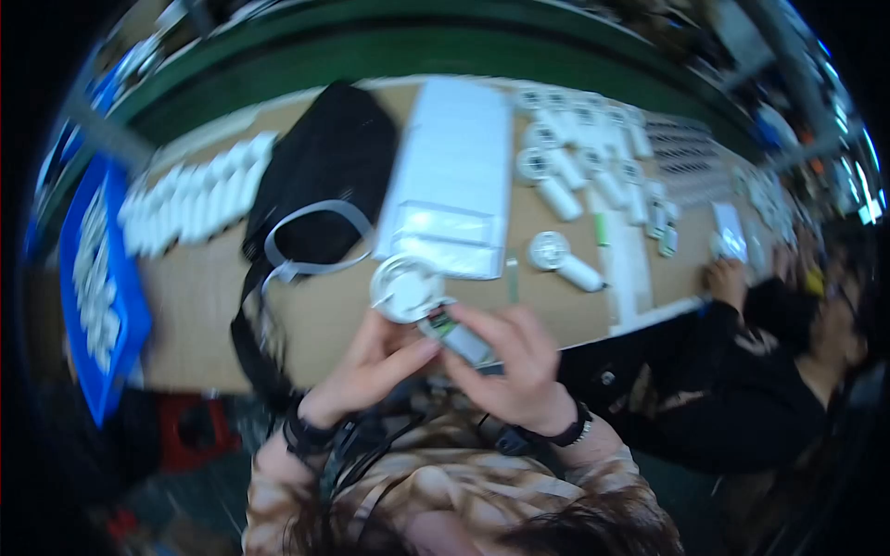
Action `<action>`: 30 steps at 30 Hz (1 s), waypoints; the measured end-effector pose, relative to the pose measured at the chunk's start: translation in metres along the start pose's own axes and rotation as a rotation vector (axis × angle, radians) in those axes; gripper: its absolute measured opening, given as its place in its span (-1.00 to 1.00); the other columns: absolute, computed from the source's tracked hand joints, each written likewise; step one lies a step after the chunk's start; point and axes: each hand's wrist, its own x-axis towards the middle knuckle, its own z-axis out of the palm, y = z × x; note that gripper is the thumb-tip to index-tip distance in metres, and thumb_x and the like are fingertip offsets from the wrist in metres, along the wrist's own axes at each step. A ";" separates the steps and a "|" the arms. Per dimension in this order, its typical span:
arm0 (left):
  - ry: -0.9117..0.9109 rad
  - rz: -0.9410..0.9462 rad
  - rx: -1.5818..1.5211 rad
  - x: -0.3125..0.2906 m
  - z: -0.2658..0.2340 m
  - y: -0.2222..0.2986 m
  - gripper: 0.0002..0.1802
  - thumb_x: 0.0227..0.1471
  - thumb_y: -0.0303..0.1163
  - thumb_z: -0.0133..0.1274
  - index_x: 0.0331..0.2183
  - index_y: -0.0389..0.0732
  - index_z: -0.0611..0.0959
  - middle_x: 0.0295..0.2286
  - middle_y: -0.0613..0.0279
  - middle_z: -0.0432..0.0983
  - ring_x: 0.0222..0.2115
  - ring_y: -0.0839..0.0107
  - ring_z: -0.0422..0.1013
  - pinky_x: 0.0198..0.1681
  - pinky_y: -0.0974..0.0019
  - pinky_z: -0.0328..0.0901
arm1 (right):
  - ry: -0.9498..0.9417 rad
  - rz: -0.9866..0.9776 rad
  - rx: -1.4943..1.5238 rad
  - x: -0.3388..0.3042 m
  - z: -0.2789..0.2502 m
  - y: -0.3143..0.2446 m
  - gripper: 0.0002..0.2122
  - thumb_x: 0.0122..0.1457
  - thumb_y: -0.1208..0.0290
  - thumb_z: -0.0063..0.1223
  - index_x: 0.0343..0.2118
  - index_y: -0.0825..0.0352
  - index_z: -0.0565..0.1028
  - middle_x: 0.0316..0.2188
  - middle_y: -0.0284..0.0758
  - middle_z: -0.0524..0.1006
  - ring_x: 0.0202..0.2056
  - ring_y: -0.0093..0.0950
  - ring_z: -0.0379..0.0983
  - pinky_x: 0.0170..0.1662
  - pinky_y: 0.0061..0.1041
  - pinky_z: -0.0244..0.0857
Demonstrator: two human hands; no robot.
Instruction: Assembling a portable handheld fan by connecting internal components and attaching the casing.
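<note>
Close to the table's near edge, my left hand (373, 363) is closed around a white round plastic housing (406, 281) with a raised ring inside. My right hand (515, 367) pinches a small rectangular module (464, 342) with a pale face and a green circuit-board end. The board end meets the lower right of the housing, and my left thumb rests by it. Whether the two parts are joined, I cannot tell. Just right of my hands, a white device with a round head and a cylinder body (581, 272) lies on the table.
More white devices (558, 198) stand in rows at the back right. White cylinder parts (199, 196) line the back left, beside a blue bin (131, 320) of small white pieces. A black bag (326, 153) and white sheets (456, 153) lie ahead. A co-worker's hand (727, 281) is at right.
</note>
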 end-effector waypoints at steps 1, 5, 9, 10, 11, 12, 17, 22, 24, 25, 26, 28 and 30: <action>0.006 0.010 0.038 0.000 -0.002 -0.002 -0.33 0.06 -0.52 -0.05 0.12 -0.21 -0.01 -0.13 0.18 0.31 -0.14 0.46 0.30 -0.10 0.36 0.24 | -0.009 0.031 0.013 0.000 -0.003 0.007 -0.58 -0.25 0.55 0.28 -0.21 0.35 0.47 -0.40 -0.28 0.46 -0.48 -0.38 0.38 -0.46 -0.50 0.28; 0.021 -0.017 0.232 -0.010 -0.012 -0.003 -0.37 0.01 -0.53 -0.03 0.09 -0.22 0.09 -0.23 0.15 0.36 -0.21 0.45 0.33 -0.16 0.43 0.24 | 0.057 0.165 0.051 -0.013 -0.017 0.035 -0.61 -0.19 0.54 0.26 -0.21 0.36 0.46 -0.33 -0.24 0.48 -0.42 -0.37 0.41 -0.35 -0.49 0.32; -0.007 -0.081 0.314 -0.013 -0.020 -0.008 -0.40 -0.01 -0.55 -0.04 0.07 -0.22 0.15 -0.24 0.15 0.36 -0.21 0.46 0.32 -0.16 0.46 0.22 | 0.368 0.410 -0.022 -0.034 -0.052 0.083 -0.62 -0.14 0.52 0.23 -0.19 0.37 0.42 -0.31 -0.27 0.49 -0.38 -0.51 0.41 -0.25 -0.56 0.31; 0.010 -0.101 0.325 -0.013 -0.022 -0.009 -0.41 -0.01 -0.56 -0.04 0.07 -0.22 0.16 -0.24 0.16 0.36 -0.21 0.46 0.32 -0.16 0.46 0.22 | 0.461 0.508 0.008 -0.040 -0.066 0.103 -0.62 -0.13 0.52 0.23 -0.18 0.38 0.41 -0.32 -0.29 0.49 -0.38 -0.56 0.40 -0.23 -0.57 0.30; -0.004 -0.098 0.328 -0.012 -0.023 -0.011 -0.41 -0.01 -0.56 -0.04 0.07 -0.22 0.16 -0.24 0.16 0.36 -0.21 0.46 0.32 -0.16 0.46 0.22 | 0.542 0.562 -0.100 -0.050 -0.083 0.128 -0.62 -0.12 0.53 0.22 -0.17 0.38 0.40 -0.34 -0.31 0.49 -0.38 -0.59 0.39 -0.24 -0.57 0.30; -0.013 -0.101 0.331 -0.011 -0.021 -0.011 -0.42 -0.01 -0.55 -0.04 0.06 -0.23 0.17 -0.24 0.16 0.36 -0.22 0.46 0.32 -0.16 0.46 0.22 | 0.625 0.617 -0.209 -0.057 -0.105 0.148 -0.62 -0.11 0.53 0.20 -0.17 0.37 0.40 -0.36 -0.32 0.49 -0.38 -0.62 0.38 -0.25 -0.57 0.29; -0.029 -0.097 0.414 -0.010 -0.021 -0.012 -0.46 -0.01 -0.54 -0.05 0.04 -0.26 0.21 -0.26 0.18 0.36 -0.23 0.48 0.31 -0.15 0.45 0.21 | 0.667 0.801 -0.642 -0.052 -0.162 0.205 -0.59 -0.11 0.41 0.20 -0.13 0.31 0.40 -0.45 -0.26 0.49 -0.41 -0.47 0.43 -0.32 -0.50 0.30; -0.084 -0.085 0.562 -0.011 -0.019 -0.012 -0.49 -0.01 -0.55 -0.05 0.02 -0.28 0.25 -0.27 0.19 0.36 -0.23 0.49 0.31 -0.14 0.44 0.21 | 0.566 0.845 -0.867 -0.059 -0.169 0.261 -0.62 -0.06 0.32 0.11 -0.14 0.26 0.39 -0.39 -0.14 0.48 -0.33 -0.13 0.43 -0.27 -0.22 0.30; -0.071 -0.077 0.576 -0.013 -0.021 -0.012 -0.50 -0.02 -0.55 -0.03 0.00 -0.28 0.27 -0.27 0.18 0.38 -0.23 0.47 0.32 -0.15 0.43 0.22 | 0.493 0.936 -0.854 -0.056 -0.167 0.273 -0.62 -0.05 0.30 0.09 -0.13 0.25 0.39 -0.34 -0.12 0.49 -0.28 -0.11 0.42 -0.23 -0.19 0.29; -0.065 -0.063 0.590 -0.014 -0.022 -0.012 -0.51 -0.03 -0.55 -0.01 -0.01 -0.28 0.29 -0.28 0.17 0.40 -0.23 0.45 0.34 -0.15 0.42 0.23 | 0.487 0.939 -0.850 -0.056 -0.166 0.278 -0.62 -0.05 0.30 0.09 -0.13 0.25 0.39 -0.34 -0.12 0.49 -0.28 -0.11 0.42 -0.23 -0.19 0.29; -0.057 -0.051 0.604 -0.015 -0.023 -0.012 -0.52 -0.04 -0.55 0.00 -0.02 -0.28 0.32 -0.29 0.16 0.42 -0.24 0.44 0.35 -0.16 0.41 0.24 | 0.456 0.998 -0.832 -0.052 -0.164 0.279 -0.63 -0.03 0.29 0.08 -0.12 0.25 0.40 -0.34 -0.13 0.49 -0.28 -0.15 0.43 -0.23 -0.23 0.30; -0.056 -0.073 0.611 -0.014 -0.021 -0.010 -0.53 -0.03 -0.56 -0.01 -0.03 -0.29 0.32 -0.28 0.17 0.41 -0.23 0.45 0.34 -0.16 0.42 0.24 | 0.389 1.116 -0.793 -0.046 -0.159 0.278 -0.63 0.00 0.26 0.06 -0.11 0.25 0.41 -0.34 -0.16 0.51 -0.27 -0.23 0.45 -0.22 -0.30 0.31; -0.065 -0.098 0.624 -0.013 -0.018 -0.006 -0.54 -0.03 -0.57 -0.04 -0.03 -0.30 0.32 -0.28 0.18 0.39 -0.22 0.47 0.32 -0.15 0.44 0.22 | 0.371 1.108 -0.726 -0.049 -0.164 0.277 -0.64 0.01 0.27 0.04 -0.10 0.26 0.41 -0.32 -0.15 0.51 -0.26 -0.23 0.45 -0.21 -0.31 0.31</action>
